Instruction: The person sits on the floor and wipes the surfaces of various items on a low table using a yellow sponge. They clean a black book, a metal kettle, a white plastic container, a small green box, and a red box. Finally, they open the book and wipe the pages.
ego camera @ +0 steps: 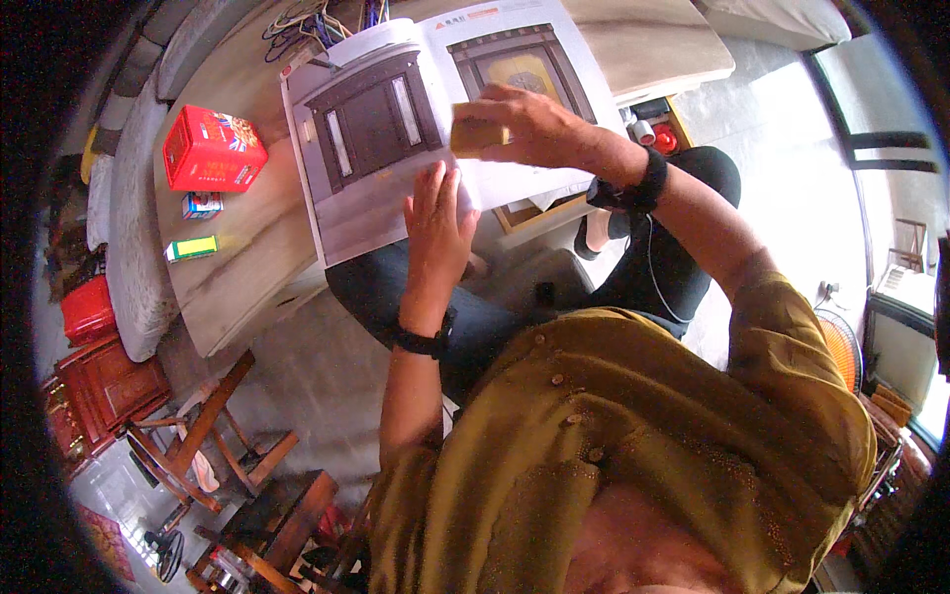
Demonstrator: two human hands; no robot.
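A large open catalogue (371,126) with pictures of doors lies across the near edge of the coffee table (245,297). My left hand (438,215) rests on the lower part of its left page, fingers extended beside the centre fold, holding nothing. Over the right page, my right hand (527,126) grips a yellowish-brown block-like object (476,130), whose kind I cannot tell. The hand and object cover part of a printed door with a yellow panel. Both wrists wear black bands.
On the table's left stand a red box (215,151), a small blue box (202,206) and a yellow-green box (193,248). Tangled cords (304,30) lie behind the catalogue. An open drawer (679,122) holds several items at right. Wooden chairs (215,423) stand lower left.
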